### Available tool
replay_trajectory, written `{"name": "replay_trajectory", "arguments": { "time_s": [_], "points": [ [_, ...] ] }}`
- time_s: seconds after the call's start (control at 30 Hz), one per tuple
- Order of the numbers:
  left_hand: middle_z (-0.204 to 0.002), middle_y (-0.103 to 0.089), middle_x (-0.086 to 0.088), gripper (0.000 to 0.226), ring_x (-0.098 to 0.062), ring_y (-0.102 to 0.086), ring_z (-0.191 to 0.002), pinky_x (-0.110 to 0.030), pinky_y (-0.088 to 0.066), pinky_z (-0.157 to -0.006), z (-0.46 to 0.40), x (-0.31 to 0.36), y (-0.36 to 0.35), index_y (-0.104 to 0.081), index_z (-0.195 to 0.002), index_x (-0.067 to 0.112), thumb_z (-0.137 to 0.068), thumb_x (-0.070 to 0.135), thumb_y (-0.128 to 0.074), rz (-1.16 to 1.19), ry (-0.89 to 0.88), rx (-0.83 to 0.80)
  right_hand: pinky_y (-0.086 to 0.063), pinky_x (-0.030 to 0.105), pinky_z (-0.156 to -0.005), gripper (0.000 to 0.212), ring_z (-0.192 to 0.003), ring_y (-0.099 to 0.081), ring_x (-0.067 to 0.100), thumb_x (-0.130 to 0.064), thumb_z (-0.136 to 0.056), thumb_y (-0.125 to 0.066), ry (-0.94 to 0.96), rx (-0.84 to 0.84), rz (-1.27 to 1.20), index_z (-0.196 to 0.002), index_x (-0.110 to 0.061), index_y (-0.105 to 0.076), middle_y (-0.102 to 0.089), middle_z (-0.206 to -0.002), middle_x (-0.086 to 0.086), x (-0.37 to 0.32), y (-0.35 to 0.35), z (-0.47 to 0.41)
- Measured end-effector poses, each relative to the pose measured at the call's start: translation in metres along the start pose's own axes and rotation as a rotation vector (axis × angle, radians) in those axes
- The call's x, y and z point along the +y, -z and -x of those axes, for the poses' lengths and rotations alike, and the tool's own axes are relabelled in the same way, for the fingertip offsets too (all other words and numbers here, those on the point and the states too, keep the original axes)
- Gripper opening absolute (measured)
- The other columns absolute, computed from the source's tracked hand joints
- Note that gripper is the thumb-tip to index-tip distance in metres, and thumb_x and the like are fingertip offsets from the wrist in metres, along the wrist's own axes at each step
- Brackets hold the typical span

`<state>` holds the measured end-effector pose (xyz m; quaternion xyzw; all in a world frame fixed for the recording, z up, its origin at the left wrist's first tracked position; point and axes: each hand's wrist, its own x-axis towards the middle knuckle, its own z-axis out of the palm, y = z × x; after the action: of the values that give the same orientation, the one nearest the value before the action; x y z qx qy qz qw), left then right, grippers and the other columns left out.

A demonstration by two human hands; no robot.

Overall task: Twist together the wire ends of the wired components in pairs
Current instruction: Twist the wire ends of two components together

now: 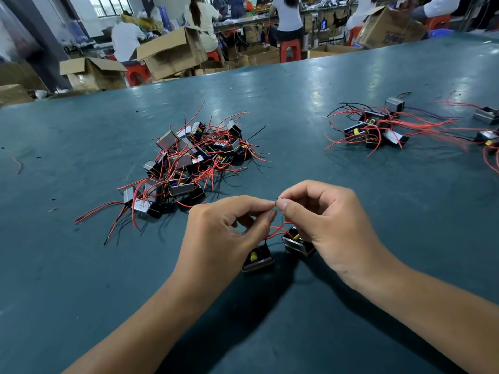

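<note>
Workshop setting, green table (pixel 81 265); cardboard boxes and other workers at benches behind. Large heap of wired components (pixel 186 163) lies ahead left, red leads splayed; smaller cluster (pixel 375 128) ahead right, well apart from the heap.

Left hand (pixel 224 233) and right hand (pixel 324 222) meet above the table, near edge. Each pinches between thumb and forefinger; the fingertips touch at the wire ends (pixel 276 204), where a small dark tip shows. Red leads run down from the pinch to two components: left component (pixel 258 259) on the table under the left hand, right component (pixel 297 242) just beside it, partly hidden by the right hand.

Judged step: twisting one pair of ends.

Notes for doing it well:
- Keep both ends level and side by side before rolling.
- Hold one pinch as anchor, roll with the other.
- Leave slack in the leads so the components don't drag.
- Cannot tell how many turns are made; tips hidden by fingers.
</note>
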<state>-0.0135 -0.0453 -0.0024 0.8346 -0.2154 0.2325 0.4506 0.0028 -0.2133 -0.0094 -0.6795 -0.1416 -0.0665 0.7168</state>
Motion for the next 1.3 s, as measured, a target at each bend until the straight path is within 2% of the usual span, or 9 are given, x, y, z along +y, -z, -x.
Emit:
{"name": "replay_trajectory", "arguments": {
  "time_s": [0.5,0.7,0.87,1.07,1.23,1.3],
  "points": [
    [-0.080,-0.074,0.007,0.019,-0.009,-0.066,-0.072,-0.013,-0.047,-0.068,0.0007,-0.0031,0.0009,-0.080,-0.100,0.015,-0.086,0.003,-0.076,-0.023,-0.015,-0.024,-0.036,0.012,-0.049,0.014,-0.048,-0.044,0.001,-0.003,-0.088,-0.068,-0.020,0.013,0.058,-0.075,-0.009,-0.067,-0.055,-0.053,-0.012,-0.0018,-0.0016,0.0001],
    [-0.084,-0.074,0.014,0.024,-0.008,-0.067,-0.078,-0.014,-0.047,-0.072,0.0008,-0.0010,0.0050,-0.078,-0.100,0.026,-0.087,0.007,-0.072,0.039,0.056,-0.058,-0.036,0.012,-0.050,0.015,-0.048,-0.043,0.000,-0.005,-0.089,-0.068,-0.017,-0.008,0.078,-0.075,-0.012,-0.067,-0.055,-0.053,-0.014,0.0003,-0.0008,-0.0010],
    [-0.078,-0.073,0.010,0.020,-0.013,-0.068,-0.074,-0.016,-0.048,-0.071,0.0011,0.0000,0.0041,-0.076,-0.092,0.021,-0.086,0.002,-0.074,0.029,0.073,-0.032,-0.040,0.019,-0.053,0.014,-0.055,-0.049,0.006,-0.009,-0.088,-0.071,0.000,-0.040,0.117,-0.075,-0.015,-0.070,-0.061,-0.060,-0.005,0.0021,-0.0006,-0.0010],
    [-0.076,-0.072,0.008,0.018,-0.015,-0.068,-0.073,-0.018,-0.050,-0.069,0.0013,0.0015,0.0040,-0.076,-0.090,0.019,-0.086,0.001,-0.074,0.012,0.062,-0.014,-0.043,0.021,-0.056,0.013,-0.058,-0.052,0.007,-0.011,-0.087,-0.072,0.026,-0.042,0.128,-0.076,-0.015,-0.071,-0.066,-0.065,0.007,0.0029,0.0009,-0.0012],
    [-0.076,-0.072,0.008,0.017,-0.015,-0.068,-0.071,-0.023,-0.053,-0.068,0.0015,0.0022,0.0032,-0.076,-0.091,0.016,-0.086,0.000,-0.074,0.000,0.033,-0.006,-0.042,0.020,-0.054,0.012,-0.056,-0.050,0.006,-0.011,-0.087,-0.072,0.028,-0.021,0.120,-0.076,-0.015,-0.071,-0.062,-0.061,-0.004,0.0049,0.0015,-0.0025],
    [-0.076,-0.072,0.009,0.017,-0.014,-0.068,-0.071,-0.023,-0.053,-0.068,0.0016,0.0022,0.0024,-0.076,-0.092,0.017,-0.086,0.001,-0.074,-0.005,0.031,0.000,-0.043,0.021,-0.056,0.009,-0.057,-0.052,0.006,-0.016,-0.085,-0.072,0.034,-0.022,0.124,-0.076,-0.016,-0.071,-0.063,-0.062,-0.002,0.0045,0.0015,-0.0017]
  ]
}}
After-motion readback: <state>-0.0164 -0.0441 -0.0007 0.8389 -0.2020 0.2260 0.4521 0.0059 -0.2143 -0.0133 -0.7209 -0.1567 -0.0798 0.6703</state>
